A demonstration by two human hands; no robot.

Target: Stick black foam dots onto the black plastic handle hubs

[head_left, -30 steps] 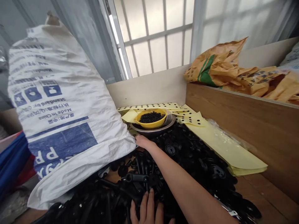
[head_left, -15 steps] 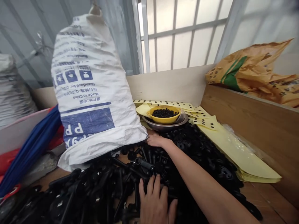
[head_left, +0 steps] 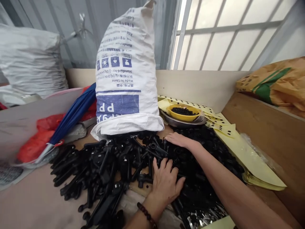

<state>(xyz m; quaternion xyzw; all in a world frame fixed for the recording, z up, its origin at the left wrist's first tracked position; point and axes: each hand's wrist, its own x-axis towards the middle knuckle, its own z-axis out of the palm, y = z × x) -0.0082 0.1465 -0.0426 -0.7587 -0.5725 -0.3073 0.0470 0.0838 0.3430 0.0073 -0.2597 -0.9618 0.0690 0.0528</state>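
Observation:
A big heap of black plastic parts point(head_left: 114, 165) covers the wooden bench in front of me. My left hand point(head_left: 165, 181) lies flat on the heap with fingers spread, a bead bracelet point(head_left: 147, 216) on its wrist. My right hand point(head_left: 178, 140) reaches further back, palm down, fingers stretched over the parts near the foot of the white woven sack point(head_left: 127, 76). Neither hand holds anything that I can see.
A yellow bowl of small black pieces point(head_left: 183, 113) sits in a metal dish point(head_left: 197, 121) behind the heap. Yellow punched sheets point(head_left: 243, 152) lie stacked at right along a wooden wall point(head_left: 267, 127). Orange bags point(head_left: 278, 82) rest above it. A blue and red bundle point(head_left: 71, 117) lies left.
The view has swung left and pulled back, bringing more of the heap and my left wrist into sight. Both hands stay flat on the parts, the left one slightly further forward.

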